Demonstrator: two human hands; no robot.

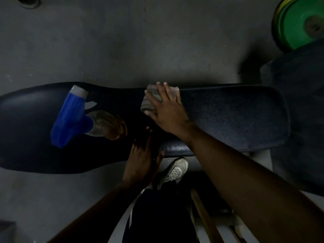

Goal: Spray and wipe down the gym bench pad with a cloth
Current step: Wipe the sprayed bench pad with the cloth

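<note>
Bench pad [228,113] runs straight across the middle of the shot, 9 o'clock to 3 o'clock, dark vinyl with a grainy texture on the right half and a smoother, shinier stretch on the left. The cloth [150,100], a folded grey-brown rag, sits on the pad's far edge pretty much dead center, maybe a touch toward 12 o'clock. The right hand [166,109] is flat on top of it, fingers straight and spread apart, palm pressing the rag down onto the vinyl, with the forearm coming in from 5 o'clock.

The left hand [143,158] is at about 6 o'clock from the cloth, resting on the near edge of the pad with fingers straight and mostly together, holding nothing as far as I can see. It's pretty dark down there, so I can't tell how hard it's leaning.

The spray bottle [82,118] stands on the left part of the pad, around 9 o'clock from the hands and well apart from the cloth. Blue trigger head, pale nozzle tip, clear body seen nearly from above. Nobody's touching it.

Below the pad at 6 o'clock you can see a grey sneaker [175,171] on the floor [105,41] and a dark trouser leg. Up at 1 o'clock there's a green weight plate [296,23] with a yellow one just behind it.
</note>
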